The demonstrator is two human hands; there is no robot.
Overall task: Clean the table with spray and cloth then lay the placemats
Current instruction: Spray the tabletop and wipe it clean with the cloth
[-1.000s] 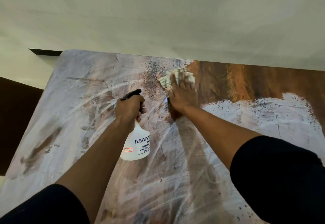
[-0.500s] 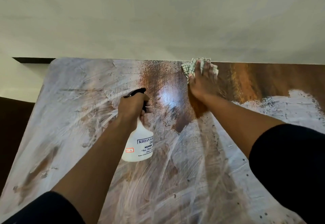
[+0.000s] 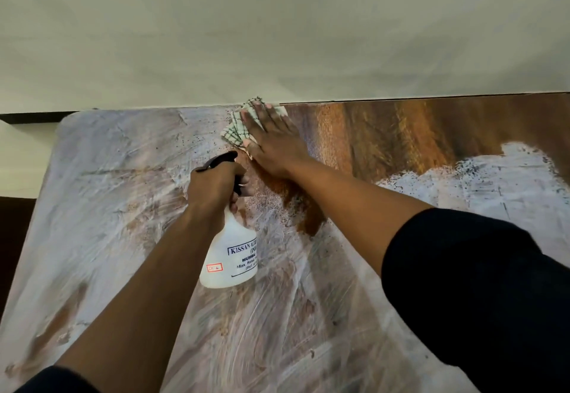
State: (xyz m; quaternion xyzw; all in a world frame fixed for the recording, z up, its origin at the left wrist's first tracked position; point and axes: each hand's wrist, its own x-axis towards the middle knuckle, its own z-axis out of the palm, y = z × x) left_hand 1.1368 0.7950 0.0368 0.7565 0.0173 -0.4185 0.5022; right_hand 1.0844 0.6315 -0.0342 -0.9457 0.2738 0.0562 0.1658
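Note:
A brown wooden table (image 3: pixel 401 133) fills the view, smeared with whitish streaks over most of its surface. My left hand (image 3: pixel 212 189) grips the black trigger neck of a white spray bottle (image 3: pixel 231 257), held above the table's middle. My right hand (image 3: pixel 271 142) lies flat, palm down, pressing a checked green-and-white cloth (image 3: pixel 237 130) against the table at its far edge by the wall. A bare brown patch runs to the right of the cloth. No placemats are in view.
A pale wall (image 3: pixel 277 38) rises directly behind the table's far edge. The table's left edge (image 3: pixel 43 183) drops off to a dark floor area (image 3: pixel 12 238). White residue (image 3: pixel 493 183) covers the right side.
My right hand has slid the cloth back to the left along the far edge after moving right. The bottle hand has stayed near the middle.

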